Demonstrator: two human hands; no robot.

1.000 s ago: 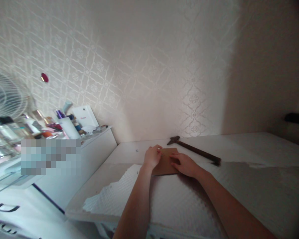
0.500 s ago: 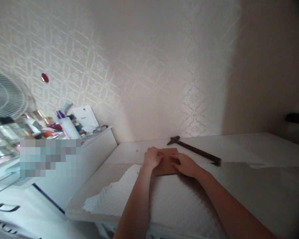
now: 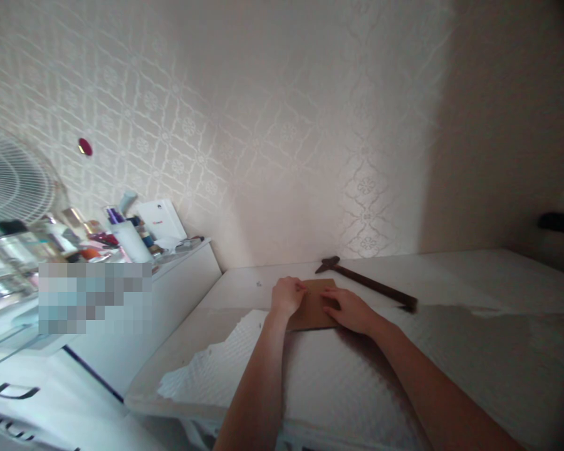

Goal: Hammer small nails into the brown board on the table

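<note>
A flat brown board (image 3: pixel 317 313), perhaps cardboard, lies on white quilted paper sheeting on the table. My left hand (image 3: pixel 287 295) is at its left side, the fingers curled and pressed together over the upper left part. Whatever the left fingertips hold, if anything, is too small to make out. From the right, my right hand (image 3: pixel 350 308) rests on the board with thumb and fingers apart. Behind the right hand lies a hammer (image 3: pixel 373 285) with a dark handle, its head toward the wall and apart from both hands.
On the left stands a white cabinet (image 3: pixel 188 285) crowded with bottles and jars, a white box (image 3: pixel 162 219) and a fan (image 3: pixel 16 175). The patterned wall (image 3: pixel 286 156) rises behind the table. Loose white sheeting (image 3: pixel 211 366) covers the table's near part.
</note>
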